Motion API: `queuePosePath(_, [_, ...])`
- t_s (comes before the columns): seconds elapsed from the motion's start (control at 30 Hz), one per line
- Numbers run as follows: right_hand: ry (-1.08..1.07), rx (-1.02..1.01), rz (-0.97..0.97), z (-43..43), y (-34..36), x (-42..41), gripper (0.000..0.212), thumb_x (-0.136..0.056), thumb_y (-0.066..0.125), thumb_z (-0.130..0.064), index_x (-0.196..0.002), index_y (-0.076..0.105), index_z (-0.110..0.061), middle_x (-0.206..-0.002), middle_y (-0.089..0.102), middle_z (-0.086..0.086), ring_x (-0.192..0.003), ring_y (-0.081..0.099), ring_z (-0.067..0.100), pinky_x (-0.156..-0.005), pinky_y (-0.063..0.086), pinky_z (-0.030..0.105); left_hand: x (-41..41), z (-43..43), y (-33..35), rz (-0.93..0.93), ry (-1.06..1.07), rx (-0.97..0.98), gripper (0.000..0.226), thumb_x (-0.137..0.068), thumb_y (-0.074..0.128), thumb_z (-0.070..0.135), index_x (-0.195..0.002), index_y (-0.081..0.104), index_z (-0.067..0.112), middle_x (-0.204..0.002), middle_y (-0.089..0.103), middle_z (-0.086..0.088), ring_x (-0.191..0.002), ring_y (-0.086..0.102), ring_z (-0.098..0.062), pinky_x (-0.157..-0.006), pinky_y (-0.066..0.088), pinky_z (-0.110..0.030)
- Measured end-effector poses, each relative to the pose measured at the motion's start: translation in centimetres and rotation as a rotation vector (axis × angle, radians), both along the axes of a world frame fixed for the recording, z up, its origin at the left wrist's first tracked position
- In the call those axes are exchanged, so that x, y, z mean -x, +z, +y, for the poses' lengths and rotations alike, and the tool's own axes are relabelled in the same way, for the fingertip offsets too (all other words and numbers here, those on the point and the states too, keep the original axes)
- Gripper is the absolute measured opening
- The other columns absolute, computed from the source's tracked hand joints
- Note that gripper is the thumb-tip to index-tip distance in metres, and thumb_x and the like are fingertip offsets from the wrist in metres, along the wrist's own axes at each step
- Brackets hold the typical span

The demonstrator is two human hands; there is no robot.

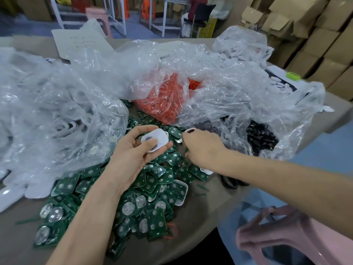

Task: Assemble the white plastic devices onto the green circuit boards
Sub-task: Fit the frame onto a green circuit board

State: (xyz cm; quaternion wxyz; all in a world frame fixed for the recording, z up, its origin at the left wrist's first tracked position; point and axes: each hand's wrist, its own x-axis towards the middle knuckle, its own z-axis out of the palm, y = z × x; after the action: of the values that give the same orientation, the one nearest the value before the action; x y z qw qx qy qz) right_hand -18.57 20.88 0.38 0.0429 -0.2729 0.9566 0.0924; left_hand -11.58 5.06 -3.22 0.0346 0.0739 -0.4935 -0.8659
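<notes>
My left hand (133, 150) grips a white plastic device (155, 139) between thumb and fingers, palm up, above a heap of green circuit boards (152, 203). My right hand (202, 148) reaches palm down over the boards with curled fingers. A second white plastic device (190, 130) shows at its fingertips, and whether the hand holds it I cannot tell. Another white device with a board inside (180, 190) lies on the heap.
Crumpled clear plastic bags (57, 111) crowd the table's left and back. One bag holds orange parts (168, 100), another at right holds black parts (261, 136). A pink stool (282, 238) stands near right. Cardboard boxes (315, 35) are stacked behind.
</notes>
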Motion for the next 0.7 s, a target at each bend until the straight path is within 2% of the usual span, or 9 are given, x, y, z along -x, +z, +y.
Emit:
queuePosePath(0.07, [0.130,-0.005,0.113,0.5,-1.3,-1.2,0.026,-0.089,0.057,-0.005,-0.112,0.047,-0.013,-0.104,0.058,0.003,-0.094,0.056,0.026,-0.049,0.029,0.031,0.0,0.1,0.2,0.010,0.011,-0.002,0.024,-0.093,0.049,-0.011,-0.105,0.063,0.003,-0.113,0.066,-0.023,-0.090,0.072,-0.038,-0.072,0.058,-0.023])
queuePosePath(0.13, [0.145,0.145,0.140,1.2,-2.0,-1.6,0.029,-0.092,0.057,-0.013,-0.119,0.047,-0.020,-0.109,0.057,-0.003,-0.099,0.058,0.023,-0.053,0.039,0.032,-0.2,0.2,0.3,0.005,0.007,0.025,0.025,-0.093,0.049,-0.012,-0.105,0.064,0.005,-0.115,0.065,-0.025,-0.090,0.072,-0.037,-0.072,0.058,-0.024])
queuePosePath(0.2, [-0.086,0.594,-0.055,1.8,-1.2,-1.4,0.020,-0.091,0.065,-0.019,-0.109,0.059,-0.025,-0.108,0.063,-0.005,-0.086,0.064,0.019,-0.069,0.053,0.035,-0.2,0.3,0.3,-0.007,0.005,0.043,0.027,-0.094,0.049,-0.012,-0.107,0.064,0.006,-0.119,0.062,-0.026,-0.091,0.072,-0.038,-0.074,0.058,-0.025])
queuePosePath(0.27, [-0.301,1.112,-0.382,2.3,-0.4,-1.4,0.015,-0.085,0.071,-0.010,-0.093,0.068,-0.023,-0.097,0.069,0.001,-0.062,0.067,0.017,-0.060,0.056,0.031,-0.1,0.4,0.4,-0.016,0.008,0.030,0.029,-0.094,0.049,-0.012,-0.109,0.065,0.006,-0.122,0.059,-0.028,-0.091,0.072,-0.038,-0.075,0.058,-0.025])
queuePosePath(0.3, [-0.343,1.241,-0.511,2.6,-0.2,-1.5,0.019,-0.084,0.071,-0.004,-0.090,0.070,-0.022,-0.088,0.071,0.005,-0.055,0.066,0.017,-0.055,0.056,0.028,-0.1,0.4,0.4,-0.020,0.010,0.030,0.029,-0.093,0.049,-0.012,-0.109,0.065,0.006,-0.122,0.059,-0.027,-0.092,0.072,-0.038,-0.075,0.058,-0.025])
queuePosePath(0.37, [-0.348,1.346,-0.661,2.8,-0.2,-2.0,0.029,-0.083,0.069,0.004,-0.091,0.073,-0.024,-0.074,0.072,0.003,-0.057,0.068,0.018,-0.057,0.057,0.025,0.0,0.4,0.3,-0.027,0.012,0.048,0.030,-0.093,0.050,-0.013,-0.108,0.066,0.007,-0.120,0.061,-0.025,-0.092,0.072,-0.037,-0.075,0.058,-0.025])
queuePosePath(0.5, [-0.355,1.419,-0.740,2.8,-0.6,-1.8,0.028,-0.085,0.065,0.004,-0.101,0.062,-0.019,-0.078,0.074,0.011,-0.069,0.070,0.024,-0.063,0.057,0.026,0.1,0.5,-0.1,-0.059,0.008,0.080,0.033,-0.092,0.051,-0.013,-0.106,0.069,0.010,-0.112,0.068,-0.019,-0.092,0.072,-0.036,-0.076,0.059,-0.026])
queuePosePath(0.63, [-0.338,1.446,-0.745,3.0,-0.6,-1.5,0.016,-0.081,0.071,0.001,-0.083,0.067,-0.015,-0.081,0.071,0.020,-0.071,0.067,0.031,-0.056,0.056,0.028,0.2,0.6,-0.2,-0.075,-0.004,0.072,0.037,-0.091,0.050,-0.015,-0.105,0.072,0.012,-0.106,0.073,-0.011,-0.093,0.072,-0.034,-0.075,0.058,-0.023])
queuePosePath(0.7, [-0.341,1.511,-0.808,2.9,-0.4,-1.3,0.015,-0.077,0.073,0.001,-0.077,0.073,-0.014,-0.082,0.069,0.018,-0.071,0.068,0.026,-0.061,0.057,0.025,0.2,0.6,-0.1,-0.075,-0.019,0.063,0.037,-0.091,0.049,-0.016,-0.108,0.071,0.009,-0.107,0.074,-0.010,-0.095,0.072,-0.033,-0.075,0.058,-0.023])
